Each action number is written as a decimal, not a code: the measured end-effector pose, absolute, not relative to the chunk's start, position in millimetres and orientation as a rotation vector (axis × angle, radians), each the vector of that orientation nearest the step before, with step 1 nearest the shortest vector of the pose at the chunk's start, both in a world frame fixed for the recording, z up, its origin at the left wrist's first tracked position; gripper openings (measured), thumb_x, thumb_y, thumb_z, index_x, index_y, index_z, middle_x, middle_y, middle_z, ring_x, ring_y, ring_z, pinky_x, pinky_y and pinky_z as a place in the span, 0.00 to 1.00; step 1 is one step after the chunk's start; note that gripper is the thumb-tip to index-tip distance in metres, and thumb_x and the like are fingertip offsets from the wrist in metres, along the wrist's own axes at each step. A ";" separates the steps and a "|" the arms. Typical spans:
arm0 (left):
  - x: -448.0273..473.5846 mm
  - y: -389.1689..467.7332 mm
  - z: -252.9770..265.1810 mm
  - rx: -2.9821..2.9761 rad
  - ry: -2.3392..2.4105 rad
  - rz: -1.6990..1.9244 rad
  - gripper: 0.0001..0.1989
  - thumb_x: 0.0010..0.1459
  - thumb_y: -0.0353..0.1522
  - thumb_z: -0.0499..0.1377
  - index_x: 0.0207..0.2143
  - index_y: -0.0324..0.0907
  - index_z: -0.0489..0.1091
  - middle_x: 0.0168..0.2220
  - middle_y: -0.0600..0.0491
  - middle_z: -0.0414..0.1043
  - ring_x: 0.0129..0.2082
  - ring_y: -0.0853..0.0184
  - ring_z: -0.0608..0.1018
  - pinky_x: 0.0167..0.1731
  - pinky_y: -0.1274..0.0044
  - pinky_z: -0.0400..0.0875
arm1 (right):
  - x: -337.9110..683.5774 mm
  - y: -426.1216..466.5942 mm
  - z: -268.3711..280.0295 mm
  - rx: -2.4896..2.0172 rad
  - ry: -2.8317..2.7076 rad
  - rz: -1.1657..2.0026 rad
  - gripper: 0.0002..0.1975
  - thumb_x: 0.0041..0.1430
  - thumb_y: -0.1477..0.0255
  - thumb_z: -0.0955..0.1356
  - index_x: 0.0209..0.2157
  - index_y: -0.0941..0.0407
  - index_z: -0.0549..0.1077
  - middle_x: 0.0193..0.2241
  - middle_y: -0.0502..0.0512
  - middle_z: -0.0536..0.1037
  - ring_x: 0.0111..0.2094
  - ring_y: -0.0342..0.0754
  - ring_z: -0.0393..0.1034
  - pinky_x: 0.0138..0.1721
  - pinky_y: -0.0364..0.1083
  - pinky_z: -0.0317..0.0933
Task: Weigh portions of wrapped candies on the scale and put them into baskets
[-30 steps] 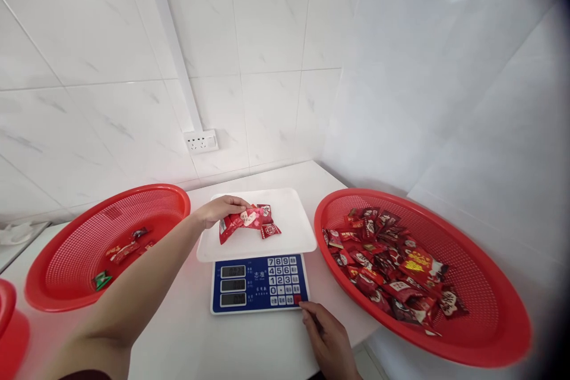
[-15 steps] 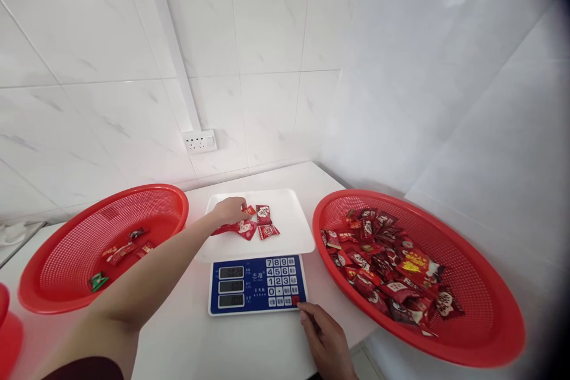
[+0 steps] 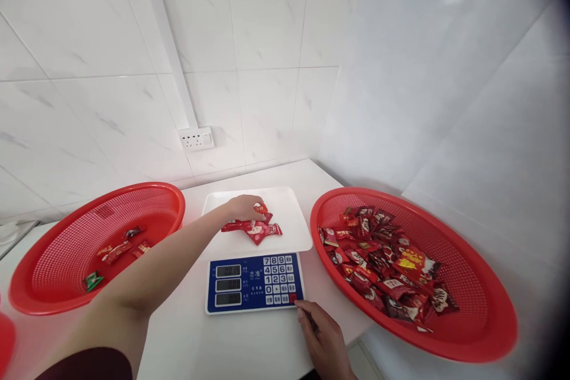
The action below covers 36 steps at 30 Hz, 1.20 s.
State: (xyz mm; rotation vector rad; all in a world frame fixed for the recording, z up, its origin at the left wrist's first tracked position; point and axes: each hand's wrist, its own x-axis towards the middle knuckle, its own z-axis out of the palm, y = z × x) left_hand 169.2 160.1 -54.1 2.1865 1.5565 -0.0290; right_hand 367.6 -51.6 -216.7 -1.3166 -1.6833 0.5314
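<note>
My left hand (image 3: 246, 207) is over the white pan (image 3: 291, 231) of a digital scale, its fingers closed on small red snack packets (image 3: 260, 210). Part of the bunch is hidden behind the fingers. Other red packets (image 3: 258, 230) lie pressed together just under that hand. My right hand (image 3: 326, 337) is at the near right corner of the blue scale keypad (image 3: 253, 282), its fingertips by the red key. Its fingers are curled together, and whatever is in them, if anything, is hidden. The scale's display digits are dim.
A red perforated basket (image 3: 485, 309) full of red packets stands on the right. Another red basket (image 3: 40, 285) on the left holds several packets, one of them green. Behind the white table (image 3: 249, 341) is a tiled wall with a socket (image 3: 196, 139).
My left hand has moved right across the pan, gathering the packets closer together. The packet that stood apart is now within the bunch. My right hand stays by the keypad corner.
</note>
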 end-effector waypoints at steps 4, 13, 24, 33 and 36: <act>164.0 158.4 -55.3 2.193 1.504 -0.059 0.29 0.41 0.48 0.60 0.48 0.50 0.66 0.48 0.49 0.70 0.45 0.53 0.71 0.37 0.72 0.64 | 368.4 -51.8 -217.1 -1.308 -1.693 0.537 0.13 0.61 0.67 0.59 0.37 0.55 0.73 0.30 0.56 0.78 0.31 0.46 0.73 0.31 0.41 0.68; 158.7 145.0 -54.9 2.235 1.626 -0.014 0.21 0.48 0.52 0.53 0.30 0.44 0.65 0.32 0.50 0.73 0.32 0.57 0.73 0.28 0.74 0.61 | 367.6 -51.4 -213.9 -1.278 -1.688 0.507 0.11 0.60 0.68 0.60 0.36 0.56 0.73 0.30 0.56 0.78 0.30 0.46 0.74 0.31 0.41 0.68; 200.6 115.5 -49.6 2.381 1.547 -0.181 0.28 0.41 0.59 0.52 0.25 0.42 0.66 0.29 0.45 0.74 0.29 0.54 0.74 0.28 0.70 0.63 | 368.2 -52.1 -216.2 -1.322 -1.698 0.546 0.13 0.61 0.67 0.59 0.37 0.55 0.73 0.31 0.56 0.78 0.30 0.47 0.73 0.32 0.42 0.68; 217.5 132.3 -52.4 2.394 1.592 -0.380 0.22 0.42 0.50 0.56 0.18 0.39 0.69 0.24 0.41 0.74 0.29 0.50 0.76 0.29 0.65 0.66 | 368.3 -51.8 -218.0 -1.337 -1.701 0.571 0.14 0.61 0.67 0.59 0.37 0.56 0.73 0.32 0.57 0.78 0.31 0.47 0.73 0.32 0.42 0.68; 217.3 129.1 -51.8 2.389 1.618 -0.346 0.19 0.45 0.46 0.54 0.21 0.39 0.70 0.26 0.41 0.75 0.29 0.51 0.76 0.28 0.67 0.66 | 368.6 -51.9 -218.4 -1.334 -1.704 0.575 0.13 0.61 0.67 0.59 0.37 0.56 0.73 0.32 0.57 0.78 0.31 0.47 0.73 0.33 0.42 0.68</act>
